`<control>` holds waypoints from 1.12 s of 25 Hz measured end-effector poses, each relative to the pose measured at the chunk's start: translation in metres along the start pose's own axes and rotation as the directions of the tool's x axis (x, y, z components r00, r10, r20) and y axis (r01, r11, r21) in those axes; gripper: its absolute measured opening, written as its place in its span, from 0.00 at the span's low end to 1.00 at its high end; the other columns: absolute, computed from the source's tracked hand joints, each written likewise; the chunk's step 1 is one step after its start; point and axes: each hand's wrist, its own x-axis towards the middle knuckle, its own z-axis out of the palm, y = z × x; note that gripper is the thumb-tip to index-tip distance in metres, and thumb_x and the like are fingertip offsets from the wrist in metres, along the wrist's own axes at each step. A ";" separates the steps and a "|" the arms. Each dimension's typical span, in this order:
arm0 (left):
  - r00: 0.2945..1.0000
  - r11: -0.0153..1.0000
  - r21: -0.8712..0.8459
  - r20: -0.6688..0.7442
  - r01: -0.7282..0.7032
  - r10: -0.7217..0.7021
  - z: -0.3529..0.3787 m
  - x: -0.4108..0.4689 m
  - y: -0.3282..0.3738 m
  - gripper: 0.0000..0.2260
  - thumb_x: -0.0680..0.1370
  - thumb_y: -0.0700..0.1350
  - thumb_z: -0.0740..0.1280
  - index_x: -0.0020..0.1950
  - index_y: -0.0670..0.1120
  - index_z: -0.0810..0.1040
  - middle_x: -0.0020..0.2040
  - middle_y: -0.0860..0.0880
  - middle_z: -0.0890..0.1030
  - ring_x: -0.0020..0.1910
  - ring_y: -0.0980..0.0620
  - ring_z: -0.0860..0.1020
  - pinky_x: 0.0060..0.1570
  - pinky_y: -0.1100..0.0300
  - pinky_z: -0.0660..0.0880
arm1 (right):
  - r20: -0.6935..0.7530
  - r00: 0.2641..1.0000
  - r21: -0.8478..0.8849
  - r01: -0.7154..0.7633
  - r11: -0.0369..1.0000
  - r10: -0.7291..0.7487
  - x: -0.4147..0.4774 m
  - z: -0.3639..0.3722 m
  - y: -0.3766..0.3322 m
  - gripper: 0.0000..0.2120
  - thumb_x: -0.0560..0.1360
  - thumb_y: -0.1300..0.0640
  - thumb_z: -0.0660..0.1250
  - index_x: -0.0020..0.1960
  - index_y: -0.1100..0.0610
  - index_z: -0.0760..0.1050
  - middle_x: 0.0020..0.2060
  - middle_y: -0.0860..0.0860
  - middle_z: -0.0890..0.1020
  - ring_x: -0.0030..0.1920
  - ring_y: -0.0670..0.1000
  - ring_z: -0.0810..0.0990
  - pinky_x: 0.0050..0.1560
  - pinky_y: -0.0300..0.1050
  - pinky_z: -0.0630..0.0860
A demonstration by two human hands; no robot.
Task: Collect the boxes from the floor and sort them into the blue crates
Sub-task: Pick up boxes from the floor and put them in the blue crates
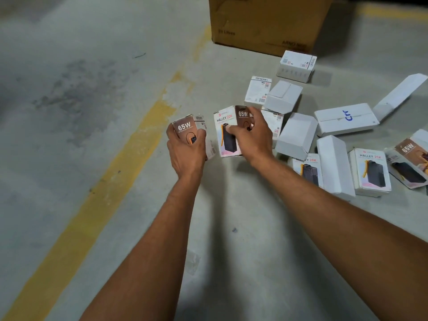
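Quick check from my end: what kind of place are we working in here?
Probably a warehouse or storeroom floor: bare concrete floor with a painted yellow line, a large cardboard carton, and retail boxes scattered on the ground. No blue crates in view.

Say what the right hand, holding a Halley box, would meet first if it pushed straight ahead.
Probably the plain white box just beyond the right hand and its Halley box; depth is uncertain.
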 end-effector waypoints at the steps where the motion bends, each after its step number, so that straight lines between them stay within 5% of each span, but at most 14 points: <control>1: 1.000 1.000 0.006 0.003 -0.018 0.018 -0.005 0.004 -0.001 0.34 0.69 0.61 0.67 0.73 0.60 0.60 0.60 0.51 0.80 0.56 0.46 0.81 0.55 0.44 0.80 | 0.017 0.999 0.101 -0.044 0.994 0.042 0.003 0.004 -0.004 0.40 0.64 0.46 0.75 0.75 0.49 0.71 0.63 0.47 0.82 0.63 0.50 0.81 0.68 0.52 0.75; 4: 0.992 0.992 0.035 0.046 -0.123 0.122 -0.019 0.018 -0.008 0.26 0.74 0.51 0.66 0.69 0.61 0.58 0.65 0.49 0.75 0.53 0.48 0.81 0.55 0.44 0.79 | 0.140 0.983 0.341 -0.160 0.926 0.119 0.009 0.015 -0.008 0.36 0.63 0.45 0.76 0.70 0.51 0.73 0.58 0.52 0.85 0.56 0.53 0.85 0.62 0.55 0.80; 7: 0.957 0.968 0.085 0.196 -0.234 0.214 -0.024 0.018 -0.009 0.21 0.78 0.42 0.65 0.67 0.57 0.64 0.72 0.49 0.61 0.52 0.61 0.79 0.55 0.52 0.79 | 0.280 0.957 0.463 -0.208 0.862 0.080 0.007 0.021 -0.009 0.16 0.77 0.54 0.73 0.64 0.55 0.76 0.53 0.54 0.87 0.47 0.52 0.86 0.49 0.49 0.83; 10: 0.905 0.955 0.045 0.334 -0.294 0.263 -0.022 0.017 -0.006 0.16 0.81 0.39 0.60 0.63 0.58 0.68 0.74 0.53 0.50 0.73 0.53 0.68 0.65 0.52 0.76 | 0.335 0.939 0.504 -0.252 0.826 0.082 0.005 0.021 -0.006 0.03 0.83 0.55 0.66 0.56 0.52 0.77 0.48 0.51 0.86 0.43 0.50 0.85 0.39 0.41 0.81; 12: 0.928 0.987 -0.017 0.339 -0.159 0.155 -0.021 0.016 0.001 0.11 0.83 0.40 0.58 0.57 0.54 0.75 0.75 0.53 0.51 0.76 0.51 0.62 0.71 0.51 0.71 | 0.328 0.940 0.502 -0.257 0.826 0.093 0.006 0.021 -0.001 0.06 0.84 0.53 0.64 0.57 0.52 0.78 0.49 0.50 0.86 0.45 0.50 0.84 0.36 0.38 0.78; 14: 0.947 0.990 -0.120 0.320 0.078 -0.036 -0.021 0.014 0.007 0.12 0.83 0.49 0.62 0.65 0.50 0.76 0.77 0.51 0.56 0.67 0.51 0.73 0.60 0.51 0.80 | 0.330 0.938 0.488 -0.267 0.831 0.107 0.006 0.024 0.002 0.11 0.84 0.50 0.63 0.62 0.53 0.78 0.53 0.51 0.86 0.49 0.51 0.84 0.38 0.38 0.78; 15: 0.932 0.971 -0.146 0.338 0.188 -0.130 -0.022 0.015 0.009 0.23 0.81 0.59 0.65 0.73 0.50 0.71 0.78 0.50 0.57 0.62 0.51 0.76 0.52 0.53 0.83 | 0.335 0.936 0.460 -0.261 0.848 0.107 0.003 0.029 0.003 0.13 0.85 0.50 0.63 0.65 0.55 0.77 0.55 0.53 0.86 0.50 0.51 0.84 0.39 0.39 0.79; 17: 0.911 0.972 -0.078 0.372 0.222 -0.178 -0.017 0.018 0.004 0.43 0.68 0.77 0.68 0.75 0.51 0.71 0.80 0.55 0.49 0.67 0.51 0.75 0.56 0.50 0.82 | 0.328 0.938 0.402 -0.246 0.882 0.112 0.002 0.037 0.007 0.16 0.85 0.48 0.62 0.66 0.57 0.75 0.55 0.55 0.85 0.50 0.51 0.84 0.42 0.40 0.80; 19: 0.933 0.994 0.064 0.344 0.092 -0.108 -0.015 0.018 -0.008 0.42 0.61 0.81 0.69 0.64 0.54 0.82 0.76 0.65 0.44 0.73 0.49 0.69 0.61 0.44 0.80 | 0.328 0.938 0.279 -0.206 0.938 0.108 0.004 0.045 0.020 0.21 0.84 0.39 0.58 0.62 0.55 0.77 0.55 0.53 0.84 0.51 0.51 0.83 0.48 0.43 0.79; 21: 0.956 0.986 0.157 0.277 0.055 -0.097 -0.017 0.015 -0.019 0.41 0.58 0.81 0.70 0.61 0.55 0.83 0.73 0.68 0.45 0.72 0.44 0.70 0.62 0.41 0.79 | 0.232 0.966 -0.044 -0.105 0.993 0.112 0.017 0.045 0.036 0.30 0.81 0.30 0.53 0.62 0.53 0.79 0.59 0.54 0.83 0.57 0.54 0.81 0.58 0.49 0.77; 24: 0.974 0.967 0.252 0.212 0.025 -0.080 -0.021 0.009 -0.030 0.39 0.61 0.79 0.70 0.63 0.55 0.82 0.74 0.68 0.45 0.71 0.40 0.68 0.67 0.42 0.73 | -0.028 0.999 -0.444 -0.030 0.895 0.020 0.044 0.042 0.054 0.27 0.80 0.38 0.62 0.71 0.54 0.73 0.69 0.55 0.73 0.68 0.59 0.71 0.66 0.53 0.71; 28: 0.962 0.939 0.335 0.272 -0.084 -0.011 -0.021 0.005 -0.034 0.32 0.66 0.76 0.71 0.60 0.55 0.82 0.76 0.65 0.43 0.74 0.40 0.64 0.69 0.48 0.69 | -0.198 0.980 -0.575 -0.143 0.806 0.034 0.062 0.054 0.044 0.39 0.72 0.37 0.75 0.72 0.59 0.67 0.67 0.56 0.71 0.66 0.59 0.71 0.59 0.54 0.74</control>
